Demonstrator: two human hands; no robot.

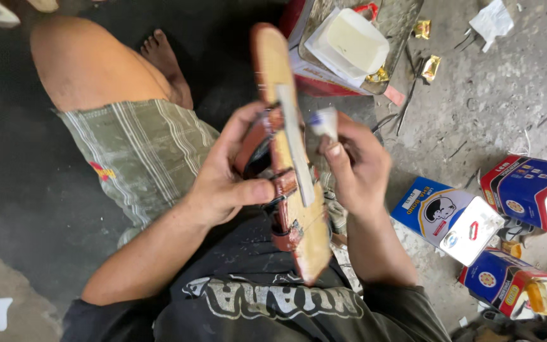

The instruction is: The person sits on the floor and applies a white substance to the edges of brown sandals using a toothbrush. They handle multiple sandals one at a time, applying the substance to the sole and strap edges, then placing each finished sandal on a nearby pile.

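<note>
My left hand (226,180) grips a brown sandal (286,158) by its strap, holding it lengthwise in front of me with the tan underside facing up. A pale strip runs along the middle of that underside. My right hand (359,171) is closed on a small white glue tube (324,122) whose tip rests beside the strip near the sandal's middle. My bare knee and striped shorts (137,152) lie to the left, my foot beyond them.
A metal tray (406,19) holding a white plastic tub (349,44) sits at the top centre on a red box. Three blue, red and white adhesive tins (451,218) stand on the concrete floor at the right. Wrappers and scraps lie scattered about.
</note>
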